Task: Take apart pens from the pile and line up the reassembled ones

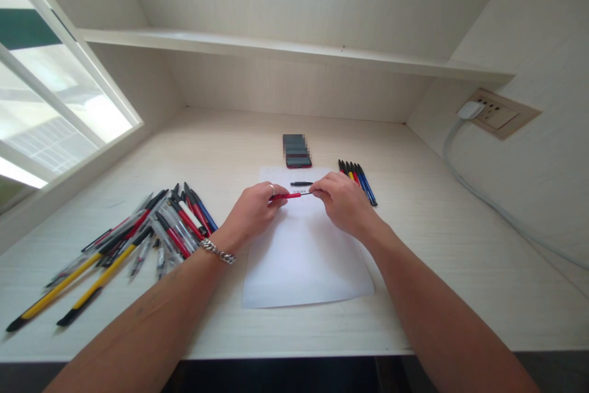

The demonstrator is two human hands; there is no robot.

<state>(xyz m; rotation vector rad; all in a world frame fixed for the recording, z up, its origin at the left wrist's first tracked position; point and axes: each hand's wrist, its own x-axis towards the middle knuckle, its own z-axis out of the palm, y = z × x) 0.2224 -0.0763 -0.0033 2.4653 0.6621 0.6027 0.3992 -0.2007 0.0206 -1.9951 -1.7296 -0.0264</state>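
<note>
My left hand (252, 210) is closed around the barrel of a red pen (289, 195), held level over a white sheet of paper (304, 258). My right hand (341, 200) pinches the thin dark tip end of the same pen. A small black pen part (301, 183) lies on the paper just beyond the hands. A bracelet sits on my left wrist and a ring on a left finger.
A heap of several pens (138, 233), red, yellow, blue and clear, lies left of the paper. A neat row of several pens (358, 181) lies to the right. A phone (296, 151) rests behind the paper. A wall socket (494, 113) with plug and cable is at the right.
</note>
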